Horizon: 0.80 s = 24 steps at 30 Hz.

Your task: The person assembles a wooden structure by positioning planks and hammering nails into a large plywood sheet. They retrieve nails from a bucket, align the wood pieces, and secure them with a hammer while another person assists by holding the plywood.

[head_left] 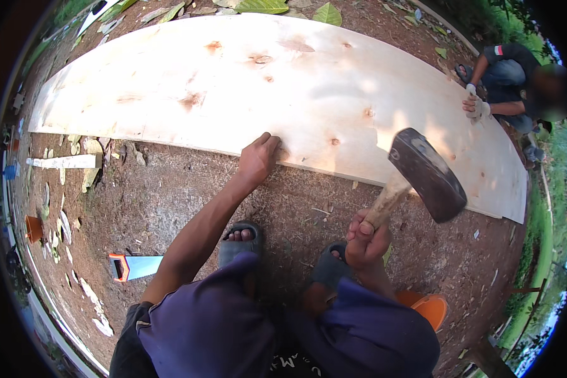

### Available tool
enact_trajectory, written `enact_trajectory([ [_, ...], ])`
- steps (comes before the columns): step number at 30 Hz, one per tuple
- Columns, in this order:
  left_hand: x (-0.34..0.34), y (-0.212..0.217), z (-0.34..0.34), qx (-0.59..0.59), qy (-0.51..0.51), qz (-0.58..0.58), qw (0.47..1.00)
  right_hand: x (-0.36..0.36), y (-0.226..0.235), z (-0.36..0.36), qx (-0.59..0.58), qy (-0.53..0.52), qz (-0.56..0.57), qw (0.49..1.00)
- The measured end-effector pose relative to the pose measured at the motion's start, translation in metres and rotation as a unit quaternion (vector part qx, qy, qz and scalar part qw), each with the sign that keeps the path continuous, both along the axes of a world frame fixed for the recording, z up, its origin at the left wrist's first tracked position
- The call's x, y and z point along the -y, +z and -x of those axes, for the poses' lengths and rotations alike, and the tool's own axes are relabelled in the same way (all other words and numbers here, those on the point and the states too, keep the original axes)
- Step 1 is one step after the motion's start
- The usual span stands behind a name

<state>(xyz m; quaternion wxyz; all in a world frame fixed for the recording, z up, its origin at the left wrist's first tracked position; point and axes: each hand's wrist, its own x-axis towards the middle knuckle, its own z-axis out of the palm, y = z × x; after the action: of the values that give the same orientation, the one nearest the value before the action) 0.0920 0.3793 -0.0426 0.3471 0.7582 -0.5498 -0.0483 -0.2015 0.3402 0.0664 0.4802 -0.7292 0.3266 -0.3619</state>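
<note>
A long, pale plywood sheet lies across the ground in front of me, knots showing on its face. My left hand is at its near edge, fingers curled in; whatever they pinch, if anything, is hidden. My right hand grips a hammer by its light wooden handle. Its big, dark, blocky head is raised over the sheet's near right part. At the far right a crouching person rests gloved hands on the sheet's end.
A handsaw with an orange and black handle lies on the soil to my left. An orange container stands by my right leg, and another orange pot is far left. Wood strip and dry leaves lie around.
</note>
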Motion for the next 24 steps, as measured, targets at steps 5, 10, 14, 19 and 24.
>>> enact_trajectory([
  [5,0.007,0.001,0.005,-0.002,0.003,-0.021,1.0,-0.002,-0.063,0.004,-0.394,0.085,0.014,0.915],
  [10,-0.006,0.002,0.001,0.016,0.016,-0.038,0.999,-0.027,-0.019,-0.01,-0.251,0.075,0.031,0.964],
  [14,0.003,0.002,0.005,-0.01,0.004,-0.015,1.0,-0.002,0.001,-0.012,0.032,0.025,0.044,0.998],
  [19,0.005,-0.002,0.002,-0.013,0.005,-0.032,0.999,0.009,-0.101,0.008,-0.488,0.052,0.006,0.871],
  [24,-0.004,0.002,0.002,-0.009,0.014,-0.024,1.0,-0.001,0.002,-0.012,-0.1,0.0,0.074,0.992],
])
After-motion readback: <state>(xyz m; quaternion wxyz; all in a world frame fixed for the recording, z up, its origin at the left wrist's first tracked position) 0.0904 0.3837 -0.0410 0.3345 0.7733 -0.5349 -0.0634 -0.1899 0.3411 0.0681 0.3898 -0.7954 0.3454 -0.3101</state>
